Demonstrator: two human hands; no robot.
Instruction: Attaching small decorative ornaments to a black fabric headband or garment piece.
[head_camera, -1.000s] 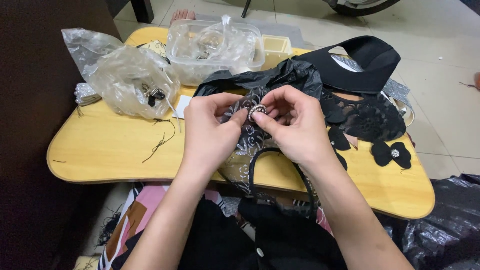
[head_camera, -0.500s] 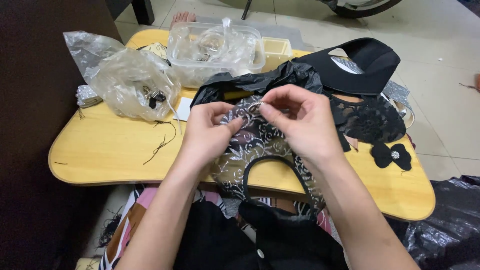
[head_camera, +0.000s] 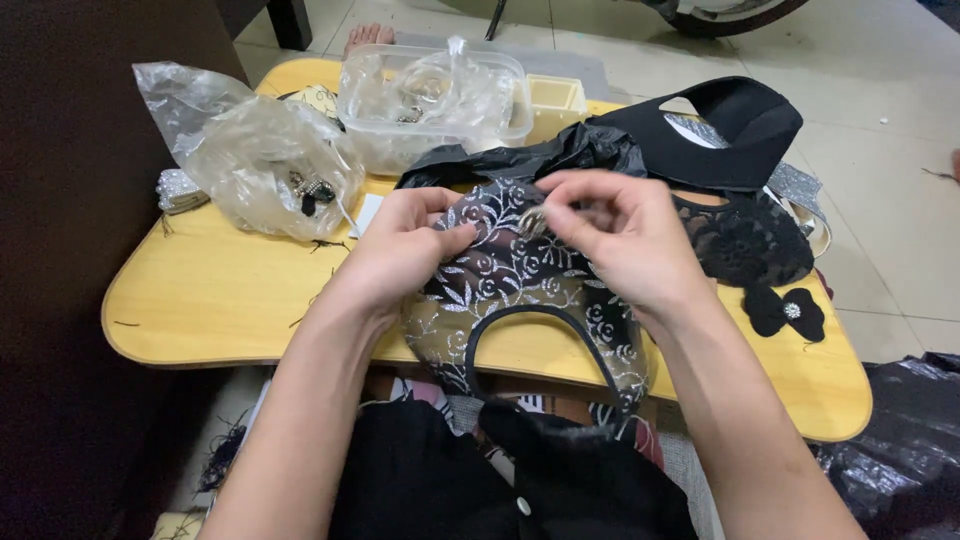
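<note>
Where the pale tiled floor (head_camera: 880, 170) meets a dark wall at the left, a low yellow wooden table (head_camera: 200, 300) with rounded corners stands over the person's lap; its near edge runs across the middle of the view, and its left half is mostly bare wood with a few loose dark threads. At the near edge's centre lies a sheer black mesh piece (head_camera: 510, 290) patterned with silver scrolls and bound by a black curved trim, its lower end hanging over the edge toward the lap; the left hand (head_camera: 400, 255) lies on the mesh's left side, thumb and fingers pressing the fabric flat; the right hand (head_camera: 620, 240) is curled above the mesh's top, thumb and forefinger pinched shut on a small silvery bead or ring (head_camera: 532, 222) against the fabric, though what passes through it is too small to tell. Toward the far left corner sits a crumpled clear plastic bag (head_camera: 250, 150) with small dark trims inside; along the far edge stands a clear plastic tub (head_camera: 430, 100), a small cream box (head_camera: 555, 98) just beside it; black fabric (head_camera: 700, 130) and black lace (head_camera: 745, 240) crowd the right half, a black flower appliqué (head_camera: 790, 312) near the right edge; open wood remains only at the left and the near right corner.
</note>
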